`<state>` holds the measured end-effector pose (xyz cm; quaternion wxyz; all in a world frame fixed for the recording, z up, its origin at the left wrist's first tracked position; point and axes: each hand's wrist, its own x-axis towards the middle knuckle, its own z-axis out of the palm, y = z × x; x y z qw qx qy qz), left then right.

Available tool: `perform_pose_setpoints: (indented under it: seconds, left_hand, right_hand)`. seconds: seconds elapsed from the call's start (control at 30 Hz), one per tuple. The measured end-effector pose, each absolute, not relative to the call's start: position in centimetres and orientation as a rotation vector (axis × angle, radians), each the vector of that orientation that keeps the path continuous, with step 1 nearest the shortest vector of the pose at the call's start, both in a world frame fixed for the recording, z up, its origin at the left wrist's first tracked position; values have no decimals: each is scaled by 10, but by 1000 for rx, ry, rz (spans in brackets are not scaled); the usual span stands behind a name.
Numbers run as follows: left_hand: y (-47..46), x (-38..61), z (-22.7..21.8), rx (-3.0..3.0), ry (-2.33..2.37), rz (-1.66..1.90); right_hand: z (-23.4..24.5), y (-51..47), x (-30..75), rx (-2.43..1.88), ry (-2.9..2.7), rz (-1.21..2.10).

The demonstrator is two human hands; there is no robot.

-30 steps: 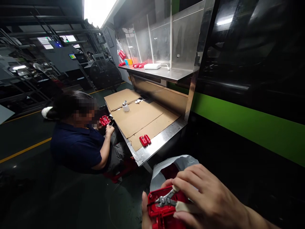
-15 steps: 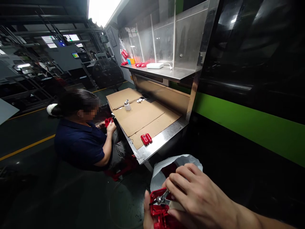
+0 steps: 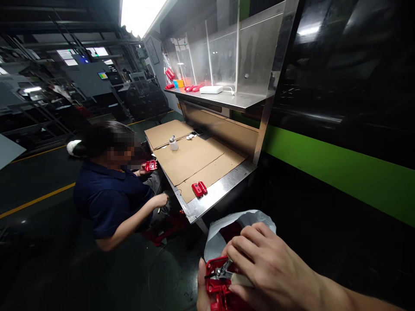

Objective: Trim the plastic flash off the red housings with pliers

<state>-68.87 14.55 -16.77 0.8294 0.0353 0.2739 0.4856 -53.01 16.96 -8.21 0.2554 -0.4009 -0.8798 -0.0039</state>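
The right hand (image 3: pixel 272 270) is closed around the pale handles of small pliers (image 3: pixel 223 272), fingers curled over the top, with the metal nose lying on a red case (image 3: pixel 217 290). The left hand (image 3: pixel 201 287) shows only its thumb and edge at the bottom of the view; it grips the case from the left side, thumb pressed against the rim. The case sits low in the frame, held in the air in front of the person, well below the desk edge. Just behind the hands an open white bag (image 3: pixel 249 220) shows something red inside. Beyond it stands the steel desk (image 3: pixel 223 188), covered with cardboard (image 3: pixel 191 160); two red parts (image 3: pixel 198 188) lie side by side near its front edge, and a small white bottle (image 3: pixel 173 143) stands farther back. A shelf (image 3: pixel 233 100) above carries a white box (image 3: pixel 210 89) and more red pieces. To the left a co-worker (image 3: pixel 110 194) in a dark blue shirt sits by the desk, holding a red item (image 3: pixel 150 166) in one hand, the other hand lowered.
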Motion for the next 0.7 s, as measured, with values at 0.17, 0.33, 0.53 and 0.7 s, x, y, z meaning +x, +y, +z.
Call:
perform_pose_setpoints:
  seconds: [0.17, 0.33, 0.53, 0.7]
  left_hand:
    - [151, -688, -175, -26, 603, 1071]
    - [156, -681, -160, -65, 474, 963]
    - [153, -679, -155, -99, 411, 833]
    - [154, -672, -161, -151, 356, 785]
  right_hand:
    - [-82, 170, -527, -1126, -2419, -38]
    - [-81, 170, -525, -1142, -2418, 113]
    - [-93, 171, -521, -1115, -2378, 270]
    - [-89, 171, -509, -1213, -2412, 320]
